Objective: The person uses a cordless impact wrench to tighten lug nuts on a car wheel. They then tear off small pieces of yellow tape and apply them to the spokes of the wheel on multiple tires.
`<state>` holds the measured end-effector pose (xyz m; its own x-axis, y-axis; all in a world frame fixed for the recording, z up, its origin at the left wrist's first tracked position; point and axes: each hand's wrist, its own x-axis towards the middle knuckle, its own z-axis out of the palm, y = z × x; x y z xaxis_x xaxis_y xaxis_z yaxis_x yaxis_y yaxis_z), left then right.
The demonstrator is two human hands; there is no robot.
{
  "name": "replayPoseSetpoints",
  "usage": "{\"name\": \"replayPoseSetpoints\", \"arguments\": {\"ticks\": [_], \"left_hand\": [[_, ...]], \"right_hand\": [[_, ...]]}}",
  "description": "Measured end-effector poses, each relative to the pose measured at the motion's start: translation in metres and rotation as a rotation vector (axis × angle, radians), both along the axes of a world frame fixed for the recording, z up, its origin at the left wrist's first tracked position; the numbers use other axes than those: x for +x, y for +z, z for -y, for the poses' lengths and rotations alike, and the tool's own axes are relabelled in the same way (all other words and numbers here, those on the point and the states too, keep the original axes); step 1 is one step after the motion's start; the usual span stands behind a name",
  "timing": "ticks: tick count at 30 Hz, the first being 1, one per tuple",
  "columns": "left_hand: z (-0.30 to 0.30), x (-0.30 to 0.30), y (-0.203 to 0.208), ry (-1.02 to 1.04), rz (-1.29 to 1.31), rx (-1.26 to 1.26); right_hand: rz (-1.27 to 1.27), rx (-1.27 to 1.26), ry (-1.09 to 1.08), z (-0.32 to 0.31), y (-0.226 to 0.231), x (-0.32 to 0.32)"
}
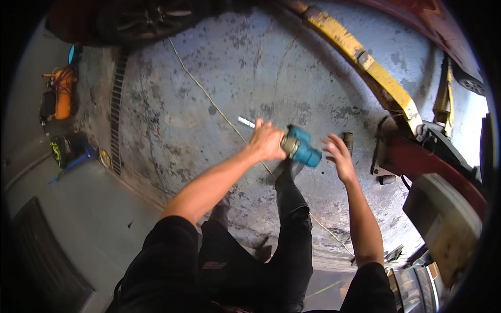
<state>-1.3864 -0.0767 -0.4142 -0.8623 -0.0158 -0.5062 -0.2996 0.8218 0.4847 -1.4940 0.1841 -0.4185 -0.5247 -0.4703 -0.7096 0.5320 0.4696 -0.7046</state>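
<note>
My left hand grips a teal power tool by its rear end, holding it out over the stained concrete floor. My right hand hovers just right of the tool's nose, fingers spread, holding nothing. A dark socket stands on the floor just beyond my right hand. My legs in black trousers show below the tool.
A yellow lift arm curves across the upper right toward a red car body. A small dark cylinder lies near it. A thin hose runs across the floor. A car wheel sits at top left; orange equipment at far left.
</note>
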Motion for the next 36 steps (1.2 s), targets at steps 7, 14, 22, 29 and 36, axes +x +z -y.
{"name": "replayPoseSetpoints", "arguments": {"ticks": [7, 14, 22, 29, 36], "left_hand": [[0.033, -0.049, -0.148, -0.084, 0.128, -0.203], [0.043, -0.068, -0.169, 0.027, 0.203, -0.158], [0.022, -0.017, -0.134, 0.379, -0.27, -0.134], [0.007, 0.203, -0.047, 0.853, 0.329, 0.093], [-0.064, 0.506, 0.028, 0.898, 0.914, 0.485]], "right_hand": [[-0.682, 0.28, 0.723, 0.088, -0.119, -0.005], [-0.765, 0.293, 0.69, 0.103, -0.159, -0.024], [-0.658, 0.451, 0.84, 0.114, -0.156, -0.019], [-0.768, 0.627, 0.831, 0.117, -0.109, -0.002], [-0.841, 0.648, 1.007, 0.123, 0.022, 0.094]]}}
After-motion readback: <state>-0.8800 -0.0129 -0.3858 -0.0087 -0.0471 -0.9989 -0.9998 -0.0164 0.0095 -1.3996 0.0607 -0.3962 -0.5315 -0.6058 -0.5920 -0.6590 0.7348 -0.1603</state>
